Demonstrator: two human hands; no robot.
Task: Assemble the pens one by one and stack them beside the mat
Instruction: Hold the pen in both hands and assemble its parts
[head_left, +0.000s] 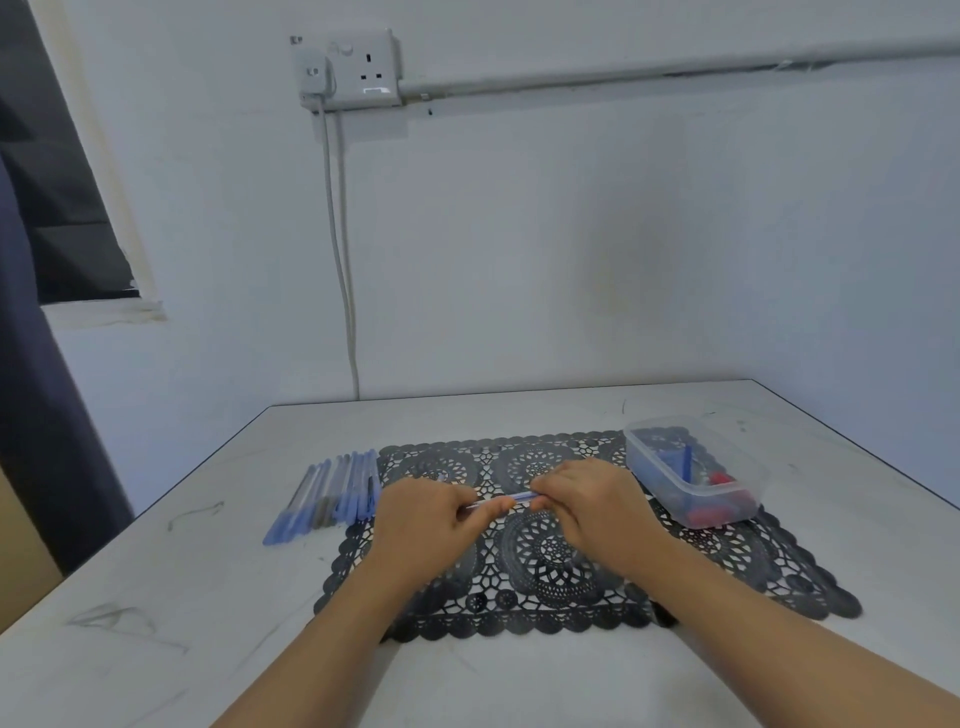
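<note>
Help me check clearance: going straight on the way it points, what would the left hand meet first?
Probably the right hand: the left hand points along the pen they both grip.

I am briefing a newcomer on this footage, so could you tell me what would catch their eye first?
The left hand and right hand meet above the middle of the black lace mat, each gripping an end of one blue pen. A row of pens lies on the table just left of the mat, and a clear tub of parts stands on its far right corner.
</note>
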